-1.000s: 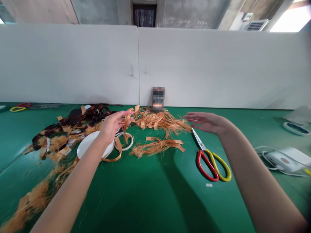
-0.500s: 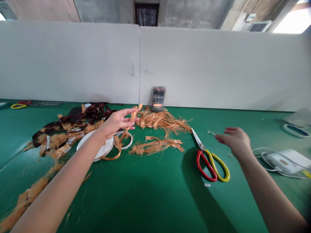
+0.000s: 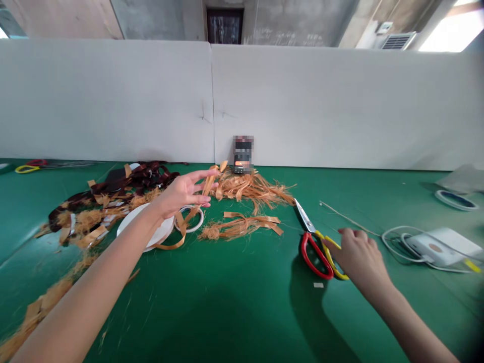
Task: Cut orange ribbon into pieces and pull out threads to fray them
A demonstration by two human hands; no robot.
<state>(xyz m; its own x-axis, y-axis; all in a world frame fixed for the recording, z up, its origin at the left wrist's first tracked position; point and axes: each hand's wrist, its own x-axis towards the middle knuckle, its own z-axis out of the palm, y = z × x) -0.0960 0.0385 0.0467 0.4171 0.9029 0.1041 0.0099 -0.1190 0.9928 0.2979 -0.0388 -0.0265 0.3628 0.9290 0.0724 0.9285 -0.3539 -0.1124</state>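
The white upright panel [image 3: 325, 106] runs out of frame on both sides behind the green table [image 3: 234, 302], whose near edge is cut off. The left hand [image 3: 177, 194] holds a narrow tan ribbon [image 3: 209, 184] above the table among slightly spread fingers; which fingers press on it is hard to make out. The right hand [image 3: 363, 254] covers part of the red-and-yellow-handled metal scissors [image 3: 310, 232] at the yellow loop; its fingers are bent, their tips partly hidden, so I cannot tell whether they grip. The scissors lie right of centre, long axis slanting, blades together and pointing away and leftward, handles toward the person. The left forearm hides part of a flat white disc [image 3: 164, 233]. The ribbon's upper end points up and rightward; its tail hangs down and curls beside the disc. A dark upright device [image 3: 244, 146] is pixelated.
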